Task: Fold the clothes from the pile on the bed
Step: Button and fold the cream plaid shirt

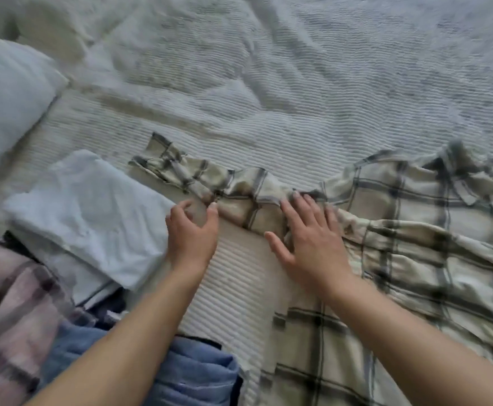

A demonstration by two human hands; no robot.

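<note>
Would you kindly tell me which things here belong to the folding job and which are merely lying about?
In the job: plaid shirt, its sleeve, left hand, right hand, folded white garment, pink plaid garment, blue garment.
Lying about: pillow, bedspread.

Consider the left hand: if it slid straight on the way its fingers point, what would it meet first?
Most likely the plaid shirt's sleeve: the left hand points up the bed, its fingertips already at the sleeve's near edge, though actual contact is unclear.
</note>
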